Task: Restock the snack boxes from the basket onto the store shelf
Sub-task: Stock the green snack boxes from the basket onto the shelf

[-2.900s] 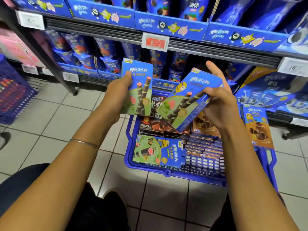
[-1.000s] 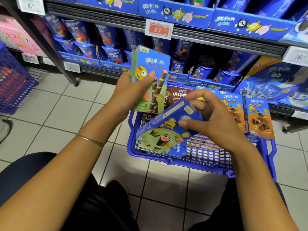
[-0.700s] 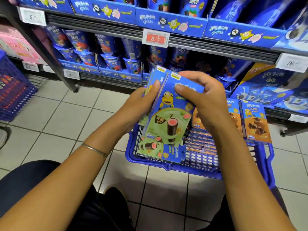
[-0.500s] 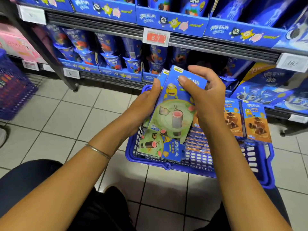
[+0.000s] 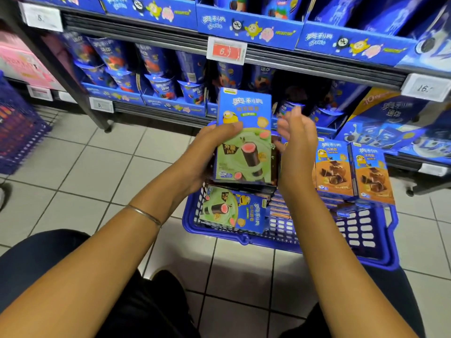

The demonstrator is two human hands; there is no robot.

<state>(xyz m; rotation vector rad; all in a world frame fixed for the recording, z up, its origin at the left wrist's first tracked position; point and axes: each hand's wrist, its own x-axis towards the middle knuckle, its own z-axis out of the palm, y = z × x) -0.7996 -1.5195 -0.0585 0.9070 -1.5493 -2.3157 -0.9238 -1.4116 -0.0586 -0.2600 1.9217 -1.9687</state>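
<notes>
My left hand (image 5: 210, 147) grips a stack of blue-and-green snack boxes (image 5: 244, 142) upright above the blue basket (image 5: 366, 254), thumb across the front box. My right hand (image 5: 296, 140) hovers beside the stack's right edge with fingers straight, holding nothing. Another green box (image 5: 231, 211) lies flat in the basket. Two orange-fronted boxes (image 5: 353, 172) stand upright at the basket's far right side. The store shelf (image 5: 280, 62) rises just behind, filled with blue snack cups and packs.
A red price tag (image 5: 225, 51) hangs on the shelf edge above the stack. A second blue crate (image 5: 17, 137) sits on the floor at far left beside pink packs. White tiled floor lies left of the basket. My knees are at the bottom.
The two green boxes came together into one stack in my left hand. My right hand let go of the stack and now sits open beside it.
</notes>
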